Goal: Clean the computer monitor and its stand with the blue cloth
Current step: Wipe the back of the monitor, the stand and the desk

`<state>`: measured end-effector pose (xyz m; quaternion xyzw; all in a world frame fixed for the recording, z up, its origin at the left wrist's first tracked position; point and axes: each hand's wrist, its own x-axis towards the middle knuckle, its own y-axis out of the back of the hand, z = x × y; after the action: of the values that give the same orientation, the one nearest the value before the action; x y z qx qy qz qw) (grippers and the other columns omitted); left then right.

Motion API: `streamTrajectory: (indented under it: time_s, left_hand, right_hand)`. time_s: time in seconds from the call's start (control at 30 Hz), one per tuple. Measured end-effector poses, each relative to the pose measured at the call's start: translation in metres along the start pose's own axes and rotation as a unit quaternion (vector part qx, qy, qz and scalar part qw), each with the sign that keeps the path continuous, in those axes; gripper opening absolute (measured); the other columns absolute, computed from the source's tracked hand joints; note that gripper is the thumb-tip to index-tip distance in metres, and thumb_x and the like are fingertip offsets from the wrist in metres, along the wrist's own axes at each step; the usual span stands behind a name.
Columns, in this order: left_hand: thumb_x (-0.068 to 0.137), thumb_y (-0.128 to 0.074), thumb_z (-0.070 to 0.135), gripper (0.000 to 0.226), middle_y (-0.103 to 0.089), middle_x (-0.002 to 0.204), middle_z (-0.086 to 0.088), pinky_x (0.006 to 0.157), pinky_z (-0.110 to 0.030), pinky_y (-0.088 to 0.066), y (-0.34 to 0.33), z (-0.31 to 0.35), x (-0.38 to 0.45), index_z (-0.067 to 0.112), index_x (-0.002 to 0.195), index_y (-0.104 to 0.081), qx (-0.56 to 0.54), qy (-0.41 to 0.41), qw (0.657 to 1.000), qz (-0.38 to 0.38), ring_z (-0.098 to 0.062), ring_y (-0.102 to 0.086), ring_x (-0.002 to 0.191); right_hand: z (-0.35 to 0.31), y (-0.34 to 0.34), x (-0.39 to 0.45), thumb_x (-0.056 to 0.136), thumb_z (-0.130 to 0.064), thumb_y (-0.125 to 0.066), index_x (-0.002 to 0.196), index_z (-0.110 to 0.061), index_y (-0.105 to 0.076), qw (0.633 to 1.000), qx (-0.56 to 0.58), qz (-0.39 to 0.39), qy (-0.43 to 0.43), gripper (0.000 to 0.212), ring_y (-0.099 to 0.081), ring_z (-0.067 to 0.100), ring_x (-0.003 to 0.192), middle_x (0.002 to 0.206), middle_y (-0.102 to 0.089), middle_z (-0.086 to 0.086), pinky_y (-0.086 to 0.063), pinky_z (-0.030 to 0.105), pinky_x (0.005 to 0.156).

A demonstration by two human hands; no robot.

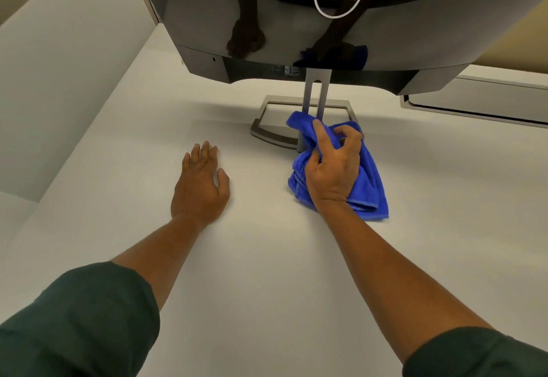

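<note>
We see right hand gripping blue cloth against stand; left hand spread flat on surface beside stand.

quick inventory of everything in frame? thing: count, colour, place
monitor: 1, glossy black back with white Dell logo, top centre, seen from behind
stand: 1, silver-grey, under the monitor, its base on the desk
blue cloth: 1, blue, bunched against the foot of the stand
desk: 1, off-white, fills the lower frame
second grey device: 1, grey, right edge on the desk, only partly in view
left hand: 1, fingers straight, flat on the desk left of the stand
right hand: 1, grips the blue cloth at the stand
sleeves: 2, dark green, bottom corners
</note>
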<state>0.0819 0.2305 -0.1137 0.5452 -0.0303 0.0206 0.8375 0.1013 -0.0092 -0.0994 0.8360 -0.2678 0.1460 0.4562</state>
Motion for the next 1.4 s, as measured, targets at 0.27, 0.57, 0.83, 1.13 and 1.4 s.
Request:
streamTrajectory:
  time_s: [0.27,0.57,0.83,1.13,1.4]
  left_hand:
    - [0.092,-0.026,0.035,0.063,-0.02,0.16,-0.001,0.121,-0.033,-0.01,0.0,0.0,0.001,0.015,0.151,-0.029,0.004,0.005,1.0,-0.003,-0.014,-0.007,0.149]
    - [0.096,-0.031,0.031,0.058,-0.019,0.16,-0.001,0.121,-0.036,-0.013,0.003,0.003,0.0,0.015,0.152,-0.028,0.002,0.011,1.0,-0.006,-0.016,-0.006,0.149]
    - [0.097,-0.032,0.031,0.057,-0.018,0.16,-0.001,0.121,-0.035,-0.01,0.004,0.003,0.0,0.015,0.152,-0.027,-0.001,0.011,1.0,-0.006,-0.015,-0.005,0.149]
    - [0.093,-0.027,0.035,0.063,-0.02,0.16,-0.003,0.122,-0.034,-0.009,0.002,0.0,0.002,0.014,0.152,-0.028,0.014,0.003,1.0,-0.008,-0.016,-0.007,0.149]
    - [0.092,-0.027,0.036,0.063,-0.021,0.159,-0.003,0.121,-0.032,-0.006,-0.001,-0.001,0.003,0.014,0.151,-0.03,0.01,0.003,1.0,-0.004,-0.015,-0.009,0.149]
  right_hand:
    - [0.0,-0.005,-0.003,0.095,-0.024,-0.054,0.144,-0.019,-0.041,0.977,-0.144,-0.155,0.028,0.051,-0.049,0.028,0.101,0.124,-0.045,0.017,-0.05,0.036,0.08]
    - [0.018,0.002,-0.003,0.086,-0.02,-0.061,0.106,-0.013,-0.064,0.993,-0.009,-0.038,-0.11,0.022,-0.054,0.021,0.083,0.107,-0.049,0.008,-0.055,0.039,0.068]
    - [0.025,0.0,0.01,0.089,-0.031,-0.056,0.14,-0.021,-0.044,0.98,-0.127,-0.05,-0.141,0.053,-0.046,0.031,0.113,0.13,-0.046,0.013,-0.041,0.042,0.089]
    - [0.017,-0.004,-0.007,0.086,-0.025,-0.057,0.132,-0.009,-0.054,0.994,-0.053,-0.037,0.086,0.049,-0.055,0.027,0.087,0.103,-0.057,0.014,-0.05,0.037,0.07]
    - [0.018,-0.006,-0.002,0.095,-0.028,-0.051,0.137,-0.013,-0.048,0.991,-0.006,-0.115,0.07,0.045,-0.052,0.023,0.094,0.111,-0.053,0.011,-0.051,0.037,0.081]
